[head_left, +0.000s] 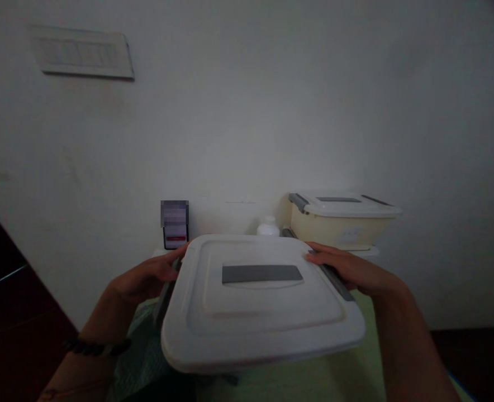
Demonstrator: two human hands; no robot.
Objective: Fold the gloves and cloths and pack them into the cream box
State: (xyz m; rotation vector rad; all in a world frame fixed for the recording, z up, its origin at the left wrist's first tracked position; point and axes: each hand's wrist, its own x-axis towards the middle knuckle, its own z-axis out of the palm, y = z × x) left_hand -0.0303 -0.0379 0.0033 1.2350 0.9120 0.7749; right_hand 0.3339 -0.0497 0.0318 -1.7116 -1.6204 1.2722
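Observation:
A white storage box lid (264, 321) with a grey strip handle (262, 273) fills the middle of the view, tilted with its near edge towards me. Whether a box body hangs beneath it is hidden. My left hand (152, 276) grips its left side, fingers curled round the grey side latch. On the opposite side, my right hand (347, 268) has its thumb on top of the rim, beside the right grey latch (335, 282), with the other fingers mostly hidden. Behind the far edge a white bottle (267, 228) shows only its top.
A cream storage box (335, 226) with a white lid stands at the back right against the wall. A phone (175, 231) is upright at the back left. Pale green table surface (314, 382) shows below. A teal cloth (142, 357) lies at lower left.

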